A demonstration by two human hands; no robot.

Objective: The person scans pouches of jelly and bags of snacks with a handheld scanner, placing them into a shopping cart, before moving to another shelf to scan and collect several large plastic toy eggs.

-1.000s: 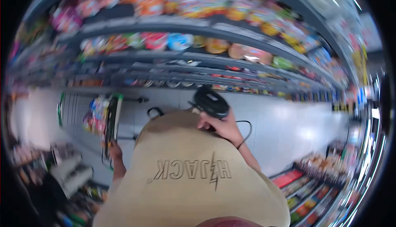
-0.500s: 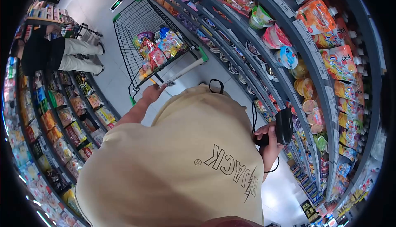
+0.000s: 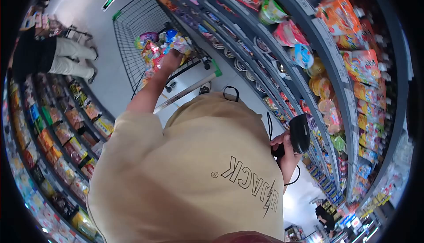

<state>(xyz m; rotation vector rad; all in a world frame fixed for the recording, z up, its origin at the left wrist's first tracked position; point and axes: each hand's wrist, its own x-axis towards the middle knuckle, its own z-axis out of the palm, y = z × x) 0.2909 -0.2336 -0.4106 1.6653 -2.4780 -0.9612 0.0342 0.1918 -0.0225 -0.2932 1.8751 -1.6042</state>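
Note:
My left hand (image 3: 173,59) is reaching over the handle (image 3: 187,92) of a green-and-black wire shopping cart (image 3: 126,44). It is down at the colourful snack packages (image 3: 152,53) lying in the basket, and its fingers are hidden behind the back of the hand. At my right side, my right hand (image 3: 288,151) is wrapped round a black handheld device (image 3: 300,133) with a rounded end, held upright close to the shelf. A thin black cord (image 3: 293,177) loops beside that wrist.
Shelves with jelly cups and drink pouches (image 3: 360,64) rise close on my right, with price strips (image 3: 329,37) along their edges. Packaged-snack shelves (image 3: 66,132) line the left. A person (image 3: 57,55) in a black top and light trousers stands ahead on the left.
My left hand has left the cart handle and moved forward to the packages in the basket. My right hand still holds the black device in about the same place.

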